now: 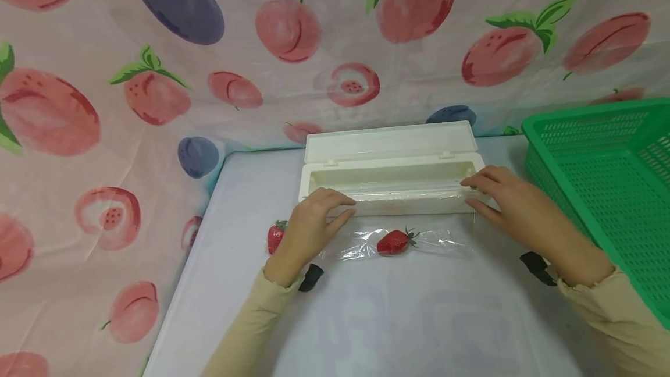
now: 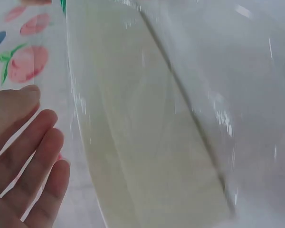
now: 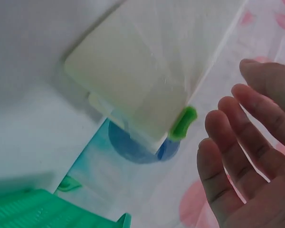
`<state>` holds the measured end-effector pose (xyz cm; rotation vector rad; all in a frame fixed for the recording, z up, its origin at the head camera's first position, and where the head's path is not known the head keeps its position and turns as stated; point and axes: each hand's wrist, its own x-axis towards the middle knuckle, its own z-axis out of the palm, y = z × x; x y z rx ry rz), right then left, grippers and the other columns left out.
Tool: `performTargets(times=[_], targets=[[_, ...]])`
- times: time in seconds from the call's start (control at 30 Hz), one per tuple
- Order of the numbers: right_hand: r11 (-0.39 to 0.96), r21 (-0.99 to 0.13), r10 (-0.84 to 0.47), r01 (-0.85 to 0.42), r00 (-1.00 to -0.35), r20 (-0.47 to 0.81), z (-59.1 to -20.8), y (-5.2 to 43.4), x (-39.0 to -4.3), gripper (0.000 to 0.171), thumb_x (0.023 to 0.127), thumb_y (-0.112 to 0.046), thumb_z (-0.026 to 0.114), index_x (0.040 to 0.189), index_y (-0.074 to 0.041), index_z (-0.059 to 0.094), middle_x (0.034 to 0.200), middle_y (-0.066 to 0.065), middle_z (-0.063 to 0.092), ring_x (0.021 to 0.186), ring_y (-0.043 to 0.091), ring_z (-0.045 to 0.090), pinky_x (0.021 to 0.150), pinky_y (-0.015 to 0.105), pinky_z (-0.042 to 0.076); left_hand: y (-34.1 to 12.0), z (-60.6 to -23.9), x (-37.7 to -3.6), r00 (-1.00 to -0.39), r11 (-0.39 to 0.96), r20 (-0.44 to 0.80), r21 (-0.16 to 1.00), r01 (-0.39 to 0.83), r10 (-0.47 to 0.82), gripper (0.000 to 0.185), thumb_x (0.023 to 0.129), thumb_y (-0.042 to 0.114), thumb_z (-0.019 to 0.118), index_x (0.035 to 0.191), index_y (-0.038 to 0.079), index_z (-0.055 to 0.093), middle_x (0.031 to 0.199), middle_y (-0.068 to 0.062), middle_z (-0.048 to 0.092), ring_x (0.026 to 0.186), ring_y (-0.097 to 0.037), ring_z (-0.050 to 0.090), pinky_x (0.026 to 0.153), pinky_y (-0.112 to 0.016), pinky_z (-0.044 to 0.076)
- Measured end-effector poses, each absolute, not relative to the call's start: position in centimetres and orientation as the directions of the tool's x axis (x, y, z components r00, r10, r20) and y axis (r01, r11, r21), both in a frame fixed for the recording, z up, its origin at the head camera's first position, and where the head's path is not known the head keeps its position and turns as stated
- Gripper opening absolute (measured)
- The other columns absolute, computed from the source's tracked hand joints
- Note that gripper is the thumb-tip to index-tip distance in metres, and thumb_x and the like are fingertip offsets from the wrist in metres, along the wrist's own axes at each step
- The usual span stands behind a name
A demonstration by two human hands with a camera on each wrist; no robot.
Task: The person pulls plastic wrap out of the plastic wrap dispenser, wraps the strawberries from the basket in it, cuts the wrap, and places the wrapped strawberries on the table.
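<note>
A long white box [image 1: 398, 207] with its hinged lid [image 1: 389, 143] raised stands at the back of the table. Clear plastic film [image 2: 218, 114] stretches across its front in the left wrist view. My left hand [image 1: 312, 223] is by the box's front left, thumb and fingertips slightly apart. At the right end, my right hand [image 1: 515, 208] has its fingers over the box edge and its thumb lower in front. Both wrist views show loosely bent fingers with nothing between them. A strawberry [image 1: 394, 242] lies in clear film before the box; another strawberry [image 1: 274, 237] is partly hidden behind my left hand.
A green plastic basket [image 1: 576, 199] stands close beside my right forearm. Fruit-printed cloth [image 1: 293, 92] hangs behind and to the left of the white table [image 1: 235, 249]. A small green piece [image 3: 183, 124] shows at the box's corner.
</note>
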<state>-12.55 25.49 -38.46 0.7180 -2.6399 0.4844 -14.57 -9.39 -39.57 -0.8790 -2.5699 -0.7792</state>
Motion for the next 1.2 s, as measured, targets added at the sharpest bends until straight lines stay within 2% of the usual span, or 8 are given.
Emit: performTargets(times=[0.23, 0.43, 0.6, 0.73, 0.87, 1.07, 1.2], targets=[[0.826, -0.229, -0.388, -0.515, -0.814, 0.432, -38.4, 26.6, -13.0, 0.036, 0.072, 0.0, 0.083, 0.106, 0.002, 0.07, 0.095, 0.015, 0.063, 0.085, 0.029, 0.06, 0.069, 0.047, 0.054, -11.1, -39.5, -15.4, -0.784, 0.704, 0.468, 0.384, 0.597, 0.408, 0.017, 0.084, 0.015, 0.081, 0.1, 0.011, 0.076, 0.102, 0.0, 0.071, 0.1, -0.018, 0.062, 0.086, -0.031, 0.054], [0.851, -0.273, -0.34, -0.449, -0.866, 0.366, -38.9, 27.2, -13.3, 0.036, 0.075, -0.007, 0.084, 0.107, 0.004, 0.07, 0.098, 0.019, 0.063, 0.09, 0.034, 0.06, 0.074, 0.052, 0.053, -10.5, -40.1, -15.5, -0.789, 0.697, 0.439, 0.394, 0.6, 0.431, 0.021, 0.084, 0.016, 0.081, 0.104, 0.011, 0.075, 0.107, -0.001, 0.07, 0.106, -0.019, 0.061, 0.093, -0.032, 0.052], [0.866, -0.318, -0.278, -0.386, -0.9, 0.337, -39.5, 27.2, -13.4, 0.042, 0.076, -0.013, 0.085, 0.112, 0.002, 0.07, 0.103, 0.021, 0.061, 0.091, 0.035, 0.059, 0.073, 0.054, 0.053, -7.6, -39.6, -15.7, -0.776, 0.681, 0.393, 0.381, 0.626, 0.493, 0.023, 0.086, 0.019, 0.079, 0.107, 0.012, 0.075, 0.11, -0.001, 0.07, 0.109, -0.019, 0.06, 0.096, -0.032, 0.051], [0.863, -0.333, -0.253, -0.38, -0.896, 0.365, -40.0, 27.2, -13.6, 0.043, 0.074, -0.013, 0.086, 0.112, 0.002, 0.071, 0.102, 0.02, 0.06, 0.086, 0.033, 0.059, 0.067, 0.051, 0.053, -5.0, -38.7, -16.1, -0.755, 0.65, 0.359, 0.385, 0.655, 0.548, 0.023, 0.089, 0.022, 0.077, 0.109, 0.012, 0.074, 0.112, 0.0, 0.07, 0.111, -0.017, 0.06, 0.099, -0.03, 0.049], [0.859, -0.357, -0.232, -0.367, -0.901, 0.367, -40.2, 27.1, -13.8, 0.043, 0.074, -0.012, 0.087, 0.11, 0.004, 0.071, 0.103, 0.02, 0.061, 0.084, 0.033, 0.06, 0.067, 0.052, 0.052, -1.8, -37.7, -16.7, -0.718, 0.618, 0.321, 0.367, 0.695, 0.617, 0.024, 0.091, 0.027, 0.074, 0.111, 0.014, 0.074, 0.113, 0.001, 0.071, 0.112, -0.015, 0.06, 0.1, -0.026, 0.048], [0.862, -0.346, -0.228, -0.371, -0.893, 0.389, -40.2, 27.2, -13.7, 0.041, 0.072, -0.011, 0.088, 0.107, 0.005, 0.073, 0.101, 0.018, 0.061, 0.084, 0.033, 0.061, 0.066, 0.052, 0.053, 4.0, -36.6, -17.8, -0.669, 0.602, 0.203, 0.309, 0.736, 0.715, 0.027, 0.095, 0.034, 0.068, 0.117, 0.018, 0.073, 0.117, 0.007, 0.07, 0.114, -0.01, 0.061, 0.098, -0.019, 0.047], [0.862, -0.336, -0.235, -0.379, -0.887, 0.398, -40.3, 27.2, -13.6, 0.042, 0.071, -0.01, 0.088, 0.107, 0.005, 0.074, 0.101, 0.019, 0.061, 0.083, 0.034, 0.061, 0.064, 0.052, 0.053, 7.0, -36.7, -18.3, -0.68, 0.627, 0.117, 0.301, 0.719, 0.724, 0.029, 0.096, 0.035, 0.066, 0.12, 0.02, 0.072, 0.12, 0.009, 0.069, 0.116, -0.007, 0.06, 0.096, -0.017, 0.048]])
